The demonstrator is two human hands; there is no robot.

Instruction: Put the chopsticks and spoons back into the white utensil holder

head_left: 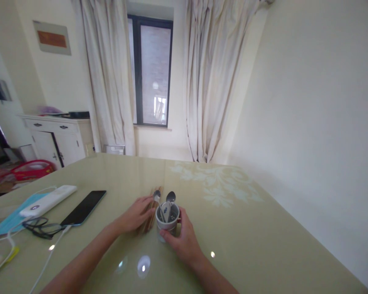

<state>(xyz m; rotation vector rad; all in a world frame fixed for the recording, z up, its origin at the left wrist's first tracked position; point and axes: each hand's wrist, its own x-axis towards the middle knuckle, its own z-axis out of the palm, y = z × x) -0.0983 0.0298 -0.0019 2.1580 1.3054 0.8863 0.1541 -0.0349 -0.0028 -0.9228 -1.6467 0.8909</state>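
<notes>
A grey cutlery holder (166, 232) stands upright on the glossy pale-green table. My right hand (185, 241) wraps it from the right, thumb across the front. Two metal spoons, one leaning left (157, 196) and one at the back (171, 197), stick up out of it, bowls up. Between them shows a whitish piece with a blue mark (166, 211), perhaps a ceramic spoon. Left of the holder, a bundle of wooden chopsticks (147, 222) lies on the table. My left hand (138, 214) rests over the chopsticks with its fingers stretched out; its fingertips are partly blurred.
To the left lie a black phone (85, 208) with a white cable, a white power strip (48, 201), dark-framed glasses (41, 227) and a blue face mask (18, 214). A wall borders the table's right side. Beyond the far edge are curtains (110, 73) and a white cabinet (53, 139).
</notes>
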